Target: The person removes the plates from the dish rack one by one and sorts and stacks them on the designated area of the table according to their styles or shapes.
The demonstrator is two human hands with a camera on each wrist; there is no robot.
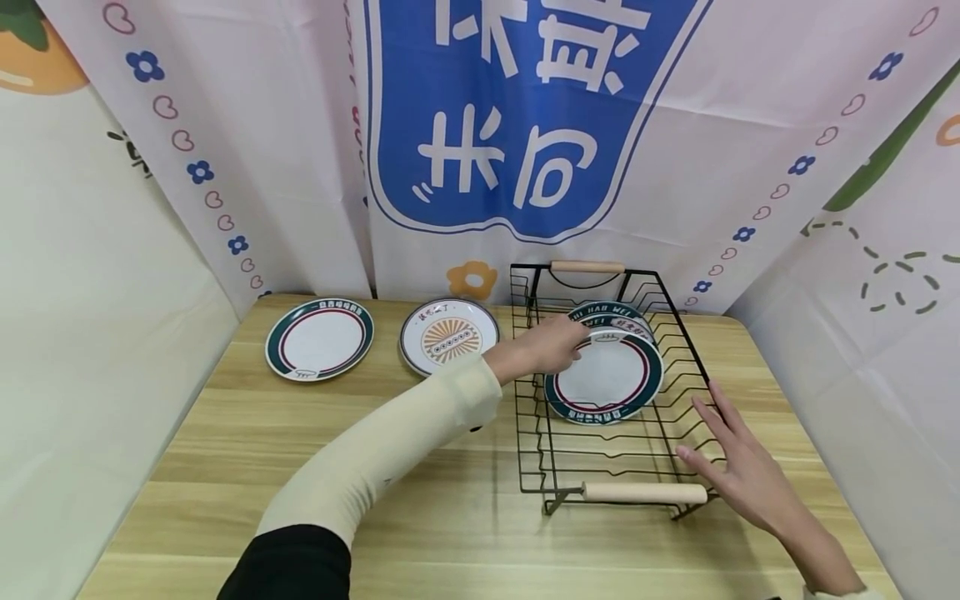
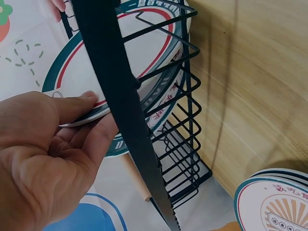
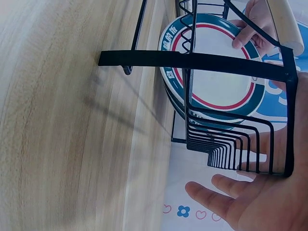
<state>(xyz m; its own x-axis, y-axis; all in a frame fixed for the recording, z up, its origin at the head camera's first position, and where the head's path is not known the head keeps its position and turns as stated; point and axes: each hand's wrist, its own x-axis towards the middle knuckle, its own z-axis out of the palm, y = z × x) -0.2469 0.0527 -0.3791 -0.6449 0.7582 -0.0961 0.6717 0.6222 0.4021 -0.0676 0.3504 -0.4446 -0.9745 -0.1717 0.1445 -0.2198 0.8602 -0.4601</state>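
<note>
One green-rimmed plate (image 1: 603, 379) leans in the rack (image 1: 643, 493) toward the tabletop's (image 1: 225, 467) far right corner, pinched in the left hand's (image 1: 551, 343) grip; the right hand (image 1: 750, 471) spreads beside the rack. I'd say it's being slotted; next, settle it between wires, then release

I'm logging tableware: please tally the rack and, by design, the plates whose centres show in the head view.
Green-rimmed plates: 2
Sunburst plate: 1
Wire dish rack: 1
Total: 4
Plates with covered centres are left out.
</note>
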